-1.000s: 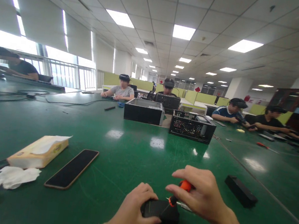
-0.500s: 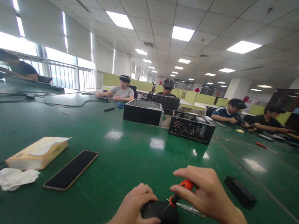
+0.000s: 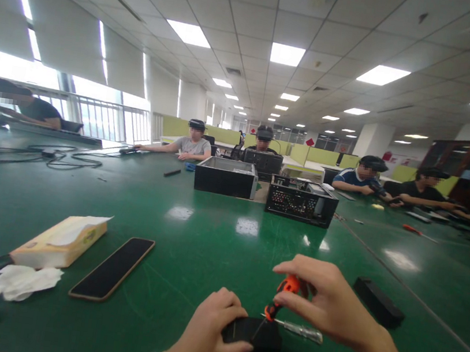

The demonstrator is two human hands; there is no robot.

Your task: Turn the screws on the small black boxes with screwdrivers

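My left hand point(image 3: 213, 333) is wrapped round the left end of a small black block-like object point(image 3: 266, 341) on the green table. In my right hand point(image 3: 322, 299), thumb and fingers grip the handle of an orange and black screwdriver point(image 3: 289, 285). Its shaft slants down to the left, and the tip meets the top of the black object near my left thumb. A second screwdriver with a clear handle point(image 3: 303, 331) lies just behind the object, below my right hand.
To the left lie a phone point(image 3: 112, 269), a tissue pack point(image 3: 60, 242) and crumpled tissues point(image 3: 27, 282). Another black block point(image 3: 378, 302) is at the right. Two computer cases point(image 3: 226, 177) point(image 3: 301, 201) stand farther back. Several people sit around the table.
My right hand has shifted slightly, its fingers turned around the orange handle. My left hand stays on the black object. A person across the table has stretched an arm toward the cables.
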